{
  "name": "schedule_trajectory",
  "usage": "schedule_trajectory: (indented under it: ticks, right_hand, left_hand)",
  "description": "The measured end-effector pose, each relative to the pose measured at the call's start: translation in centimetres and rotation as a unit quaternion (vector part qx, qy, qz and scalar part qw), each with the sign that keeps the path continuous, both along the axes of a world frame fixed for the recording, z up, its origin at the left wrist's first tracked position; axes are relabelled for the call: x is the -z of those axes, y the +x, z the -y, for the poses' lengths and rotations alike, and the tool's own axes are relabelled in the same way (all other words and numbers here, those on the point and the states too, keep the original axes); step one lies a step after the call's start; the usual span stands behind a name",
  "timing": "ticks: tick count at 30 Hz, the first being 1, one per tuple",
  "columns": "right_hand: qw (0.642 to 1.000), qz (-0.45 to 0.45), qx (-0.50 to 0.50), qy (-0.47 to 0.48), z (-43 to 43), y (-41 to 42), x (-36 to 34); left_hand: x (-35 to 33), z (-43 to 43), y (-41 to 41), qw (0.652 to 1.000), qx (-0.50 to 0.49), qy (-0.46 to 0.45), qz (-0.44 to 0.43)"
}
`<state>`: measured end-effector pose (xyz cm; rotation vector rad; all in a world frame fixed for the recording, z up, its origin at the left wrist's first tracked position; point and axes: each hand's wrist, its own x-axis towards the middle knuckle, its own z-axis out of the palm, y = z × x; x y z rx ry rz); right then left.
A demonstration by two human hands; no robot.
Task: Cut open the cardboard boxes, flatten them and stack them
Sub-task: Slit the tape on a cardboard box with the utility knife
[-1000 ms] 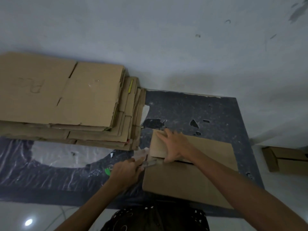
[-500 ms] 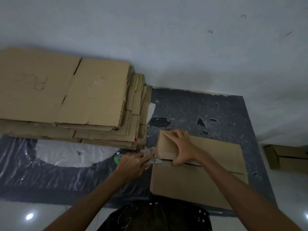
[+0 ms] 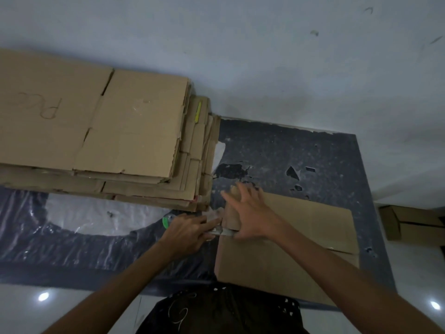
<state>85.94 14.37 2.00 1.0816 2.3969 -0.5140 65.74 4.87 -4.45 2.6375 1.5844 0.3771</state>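
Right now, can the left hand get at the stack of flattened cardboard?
Probably yes: the stack lies just beyond the left hand with nothing between, though that hand grips a cutter.

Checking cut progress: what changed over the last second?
The right hand fanned its fingers wider on the far flap of the box, blurred in motion. The left hand still grips the cutter at the seam's left end, with no visible advance. Box and flattened stack stayed put.
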Motion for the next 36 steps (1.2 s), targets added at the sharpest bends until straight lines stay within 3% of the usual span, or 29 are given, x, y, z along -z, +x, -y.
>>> schedule_trajectory:
  ticks: [4, 12, 17, 20, 23, 27, 30, 36]
  right_hand:
    - [0.996, 0.051, -0.059, 0.034, -0.8, -1.3, -0.4]
    - [0.994, 0.048, -0.078, 0.060, -1.0, -1.7, -0.8]
    - [0.997, -0.051, 0.013, -0.052, -1.6, -0.3, -2.0]
    - [0.998, -0.026, -0.006, -0.060, -1.6, 0.1, -2.2]
    - [0.991, -0.070, 0.045, -0.102, -2.6, 1.9, -2.2]
    - [0.995, -0.068, 0.069, -0.020, -1.6, 3.2, -0.2]
    - [0.995, -0.062, 0.049, 0.057, 0.2, 2.7, 1.8]
    - [0.972, -0.135, 0.134, 0.137, 1.9, 2.6, 2.6]
  left_hand:
    - [-0.4, -0.1, -0.7, 1.000, 0.005, 0.008, -0.005]
    - [-0.7, -0.7, 0.4, 1.000, 0.005, 0.009, -0.019]
    - [-1.0, -0.4, 0.7, 1.000, 0.018, -0.009, 0.013]
    - [-0.3, -0.2, 0.3, 0.999, 0.017, -0.047, 0.015]
    - [-0.6, -0.2, -0.4, 0.992, -0.008, -0.125, 0.019]
    - [-1.3, 0.1, -2.9, 0.947, -0.066, -0.307, 0.075]
    - [-1.5, -0.4, -2.9, 0.940, -0.068, -0.321, 0.097]
    - [-2.4, -2.5, 0.2, 0.952, -0.024, -0.299, 0.059]
